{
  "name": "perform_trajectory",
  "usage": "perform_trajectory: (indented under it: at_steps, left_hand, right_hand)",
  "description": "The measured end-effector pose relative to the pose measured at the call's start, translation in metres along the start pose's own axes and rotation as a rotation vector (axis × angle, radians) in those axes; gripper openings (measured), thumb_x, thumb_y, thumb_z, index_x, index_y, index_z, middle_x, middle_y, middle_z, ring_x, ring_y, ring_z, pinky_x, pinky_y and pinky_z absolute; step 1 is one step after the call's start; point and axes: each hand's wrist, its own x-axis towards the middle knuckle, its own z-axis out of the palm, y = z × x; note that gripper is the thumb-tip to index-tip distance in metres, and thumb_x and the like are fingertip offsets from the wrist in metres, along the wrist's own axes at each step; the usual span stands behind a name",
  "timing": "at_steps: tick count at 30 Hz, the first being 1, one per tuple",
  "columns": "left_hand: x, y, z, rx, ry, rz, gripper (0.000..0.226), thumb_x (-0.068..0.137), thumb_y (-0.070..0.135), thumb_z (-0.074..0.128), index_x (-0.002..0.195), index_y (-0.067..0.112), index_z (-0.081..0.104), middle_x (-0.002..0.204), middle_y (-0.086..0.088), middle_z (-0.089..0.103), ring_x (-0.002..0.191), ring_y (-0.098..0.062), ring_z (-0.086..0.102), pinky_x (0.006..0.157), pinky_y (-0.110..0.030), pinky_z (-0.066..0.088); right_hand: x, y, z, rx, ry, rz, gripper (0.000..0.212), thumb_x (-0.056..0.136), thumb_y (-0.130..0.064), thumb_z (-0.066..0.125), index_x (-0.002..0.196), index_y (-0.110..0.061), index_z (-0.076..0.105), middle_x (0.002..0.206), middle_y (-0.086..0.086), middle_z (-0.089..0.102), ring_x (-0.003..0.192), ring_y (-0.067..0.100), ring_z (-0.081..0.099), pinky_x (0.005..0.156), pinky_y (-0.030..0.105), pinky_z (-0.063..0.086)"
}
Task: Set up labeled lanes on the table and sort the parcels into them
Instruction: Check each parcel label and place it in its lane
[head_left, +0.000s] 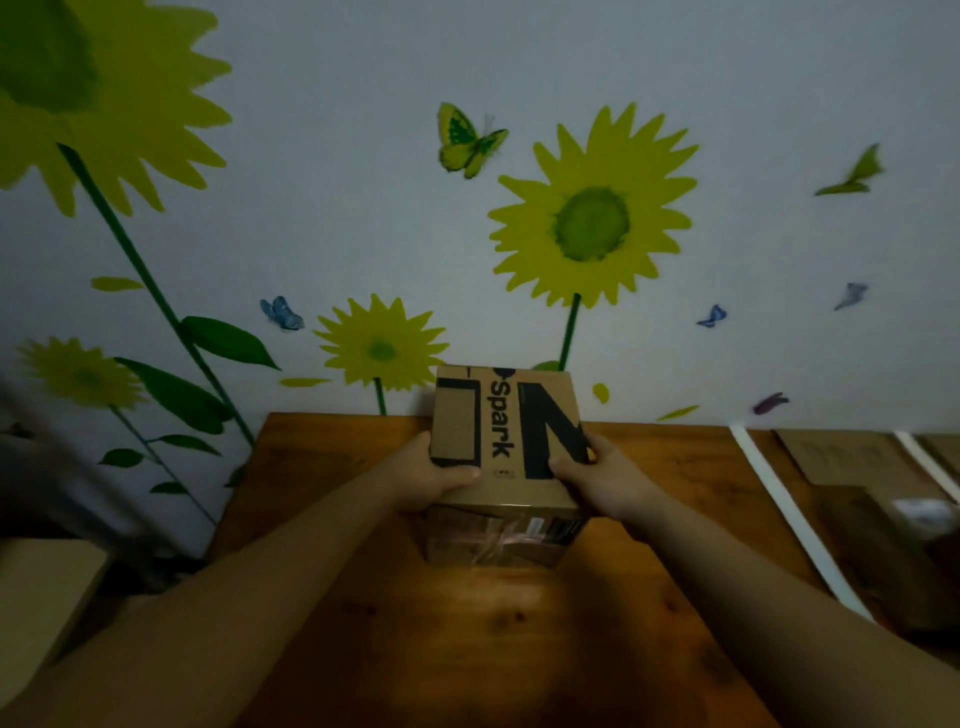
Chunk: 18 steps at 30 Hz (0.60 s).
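A brown cardboard parcel (506, 431) with black print reading "spark" and a taped front face is in the middle of the wooden table (483, 623), near the wall. My left hand (434, 480) grips its left side and my right hand (597, 480) grips its right side. The box's bottom edge looks close to the tabletop; I cannot tell whether it touches. White tape strips (795, 525) run across the table at the right and mark off lanes. A flat cardboard label (852, 454) lies between two strips near the wall.
Another brown parcel (904, 525) sits dimly in the right lane. A cardboard box (47, 587) stands off the table's left edge. The wall behind carries sunflower and butterfly stickers. The room is dark.
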Motion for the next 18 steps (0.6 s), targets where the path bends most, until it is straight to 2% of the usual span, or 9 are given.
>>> perform_trajectory:
  at_steps: [3,5,7,9,12,14,15,16,18]
  left_hand:
    - [-0.019,0.012,0.034,0.002,0.027,0.062,0.07,0.082,0.019,0.071,0.141,0.017,0.033,0.138,-0.005,0.049,0.127,-0.022,0.046,0.092,-0.028,0.042]
    - [-0.032,0.011,0.056,-0.023,0.057,0.081,0.084,0.078,0.011,0.073,0.146,0.018,0.023,0.142,-0.005,0.044,0.131,-0.023,0.042,0.098,-0.032,0.041]
    - [-0.046,0.005,0.081,-0.048,0.078,0.078,0.097,0.075,0.005,0.075,0.149,0.019,0.014,0.147,-0.006,0.037,0.135,-0.025,0.037,0.103,-0.037,0.039]
    - [-0.061,-0.001,0.109,-0.08,0.093,0.051,0.094,0.076,0.009,0.075,0.148,0.02,0.015,0.149,-0.005,0.035,0.136,-0.025,0.036,0.105,-0.04,0.039]
    - [-0.084,0.0,0.144,-0.24,0.145,0.017,0.071,0.086,0.027,0.064,0.144,0.022,0.023,0.143,-0.002,0.041,0.132,-0.025,0.041,0.102,-0.041,0.041]
    - [-0.1,0.009,0.159,-0.293,0.137,0.042,0.048,0.095,0.031,0.047,0.14,0.022,0.031,0.128,0.0,0.05,0.12,-0.019,0.05,0.089,-0.026,0.051]
    - [-0.107,0.013,0.166,-0.301,0.139,0.047,0.041,0.099,0.032,0.038,0.138,0.022,0.035,0.12,0.003,0.053,0.112,-0.014,0.051,0.081,-0.016,0.05]
    - [-0.114,0.015,0.171,-0.32,0.144,0.042,0.038,0.1,0.035,0.03,0.135,0.022,0.038,0.116,0.006,0.052,0.108,-0.011,0.049,0.082,-0.013,0.045]
    - [-0.123,0.014,0.178,-0.354,0.16,0.013,0.039,0.101,0.042,0.024,0.132,0.026,0.042,0.126,0.006,0.05,0.116,-0.014,0.046,0.1,-0.027,0.036]
  right_hand:
    - [-0.015,0.025,-0.03,-0.044,0.026,-0.051,0.056,0.085,-0.018,0.07,0.129,-0.017,0.034,0.123,0.005,0.056,0.104,0.019,0.056,0.094,0.039,0.05]
    - [-0.03,0.043,-0.047,-0.075,-0.002,-0.102,0.063,0.082,-0.012,0.073,0.126,-0.019,0.029,0.121,0.002,0.053,0.106,0.017,0.051,0.097,0.039,0.046]
    - [-0.044,0.063,-0.062,-0.114,-0.004,-0.196,0.081,0.074,-0.009,0.078,0.134,-0.023,0.024,0.12,-0.004,0.051,0.112,0.015,0.049,0.097,0.039,0.047]
    - [-0.056,0.088,-0.075,-0.127,-0.004,-0.252,0.091,0.067,-0.017,0.08,0.137,-0.031,0.024,0.122,-0.004,0.053,0.116,0.018,0.052,0.096,0.045,0.049]
    - [-0.068,0.119,-0.088,-0.054,-0.074,-0.227,0.08,0.076,-0.02,0.078,0.136,-0.031,0.027,0.121,-0.008,0.054,0.119,0.018,0.052,0.102,0.043,0.046]
    - [-0.078,0.132,-0.095,-0.031,-0.11,-0.179,0.072,0.082,-0.026,0.074,0.137,-0.025,0.028,0.12,-0.008,0.054,0.114,0.014,0.053,0.097,0.034,0.047]
    - [-0.084,0.136,-0.098,-0.024,-0.124,-0.157,0.068,0.084,-0.03,0.072,0.136,-0.023,0.028,0.12,-0.006,0.053,0.109,0.013,0.053,0.091,0.028,0.049]
    - [-0.091,0.14,-0.1,-0.016,-0.137,-0.137,0.063,0.085,-0.033,0.07,0.134,-0.022,0.03,0.118,-0.006,0.053,0.105,0.011,0.052,0.083,0.022,0.048]
    - [-0.101,0.144,-0.104,-0.01,-0.155,-0.109,0.051,0.087,-0.041,0.065,0.127,-0.023,0.038,0.117,-0.005,0.054,0.098,0.008,0.053,0.072,0.015,0.045]
